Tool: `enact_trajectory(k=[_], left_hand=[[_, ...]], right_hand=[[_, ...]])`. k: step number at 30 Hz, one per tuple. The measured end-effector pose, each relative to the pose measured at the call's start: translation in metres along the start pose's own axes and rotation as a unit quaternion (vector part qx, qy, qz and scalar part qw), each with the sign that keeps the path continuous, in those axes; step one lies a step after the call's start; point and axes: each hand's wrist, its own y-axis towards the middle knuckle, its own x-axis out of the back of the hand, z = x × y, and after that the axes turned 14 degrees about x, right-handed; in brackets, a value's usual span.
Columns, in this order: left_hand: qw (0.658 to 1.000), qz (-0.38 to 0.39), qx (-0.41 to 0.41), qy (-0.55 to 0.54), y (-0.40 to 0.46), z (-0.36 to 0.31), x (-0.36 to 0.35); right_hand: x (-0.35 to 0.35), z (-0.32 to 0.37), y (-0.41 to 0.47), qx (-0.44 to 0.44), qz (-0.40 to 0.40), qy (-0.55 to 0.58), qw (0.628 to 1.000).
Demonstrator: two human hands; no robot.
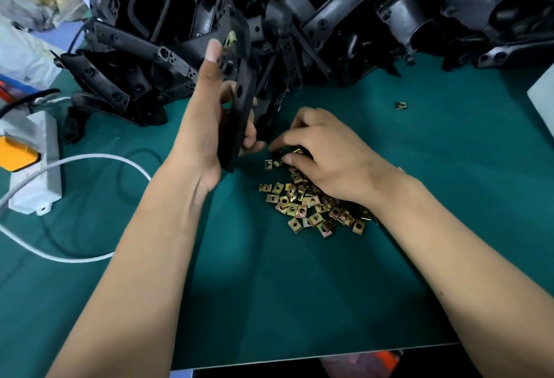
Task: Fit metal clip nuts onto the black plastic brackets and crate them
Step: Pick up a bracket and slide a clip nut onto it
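My left hand point(207, 114) grips a long black plastic bracket point(239, 90) upright above the green table; a brass-coloured clip nut point(230, 38) sits on the bracket's upper end. My right hand point(323, 153) reaches down into the pile of metal clip nuts point(305, 204), its curled fingertips pinching at a nut point(298, 151) on the pile's far edge. Whether that nut is lifted off the table I cannot tell. A large heap of black brackets point(299, 12) fills the back of the table.
A single stray clip nut point(401, 105) lies to the right. On the left sit a white power strip point(37, 165) with a yellow-orange plug point(15, 153) and a white cable point(90, 162) looping over the green mat point(299, 287). A white box corner point(542, 99) is at the right edge.
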Motion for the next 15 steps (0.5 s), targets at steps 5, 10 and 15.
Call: enact_trajectory(k=[5,10,15], left_hand=[[0.999,0.023,-0.009,0.037,-0.001,0.004,-0.006],[0.969,-0.109,-0.081,0.208,0.007,0.009,-0.001],[0.925,-0.154,-0.111,0.329,0.010,0.014,0.002]], right_hand=[[0.002,0.002,0.001,0.005,-0.008,0.021,1.000],[0.001,0.001,0.002,0.011,-0.012,0.035,0.999],[0.005,-0.009,-0.003,-0.054,-0.224,0.200,0.952]])
